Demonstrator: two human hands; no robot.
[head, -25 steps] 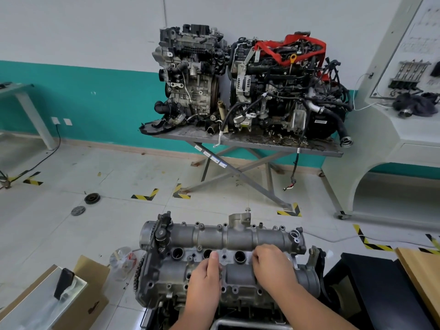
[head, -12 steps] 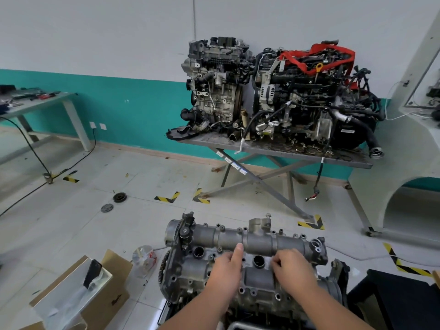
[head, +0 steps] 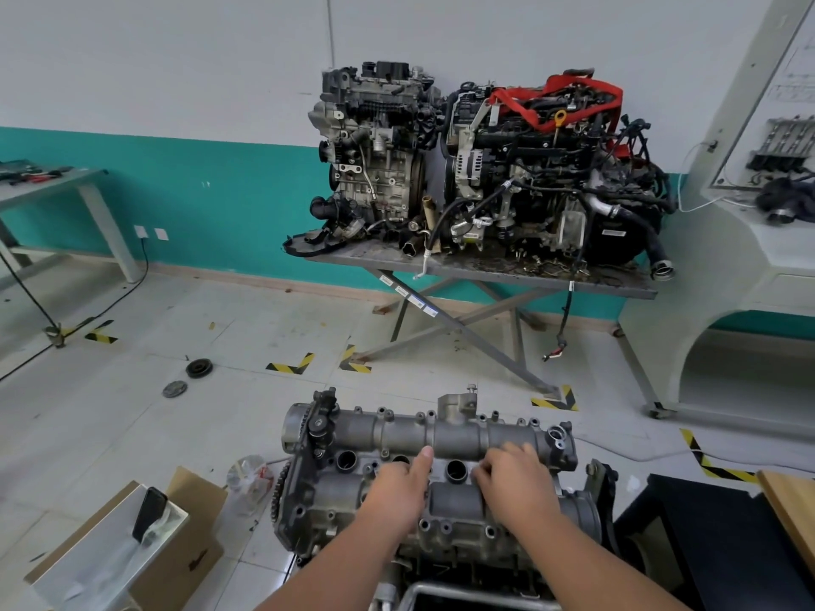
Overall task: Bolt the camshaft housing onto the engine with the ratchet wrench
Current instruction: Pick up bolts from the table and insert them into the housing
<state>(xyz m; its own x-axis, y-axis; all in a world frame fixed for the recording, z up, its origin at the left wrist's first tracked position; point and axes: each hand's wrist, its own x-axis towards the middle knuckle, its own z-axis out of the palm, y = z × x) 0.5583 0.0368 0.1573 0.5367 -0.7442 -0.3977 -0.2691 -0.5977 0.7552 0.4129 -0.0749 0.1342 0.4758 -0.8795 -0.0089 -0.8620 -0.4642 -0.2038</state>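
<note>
The grey camshaft housing (head: 458, 434) lies on top of the engine (head: 335, 513) at the bottom centre. My left hand (head: 399, 487) rests on its middle, one straight finger touching the far tube beside a round plug hole. My right hand (head: 516, 482) lies just to the right. Its fingertips are bent down onto the housing next to another plug hole, and they hide whatever may be under them. Several bolt holes and bolt heads line the housing's edges. No ratchet wrench is in view.
Two other engines (head: 485, 169) stand on a folding metal table (head: 608, 282) by the teal wall. An open cardboard box (head: 132, 553) with a phone sits at the lower left, a black stand (head: 723, 535) at the lower right. Two round parts (head: 198, 369) lie on the tiled floor.
The view has swung left and then steadied. Both hands have stayed on the middle of the camshaft housing, with the left finger reaching a little further up.
</note>
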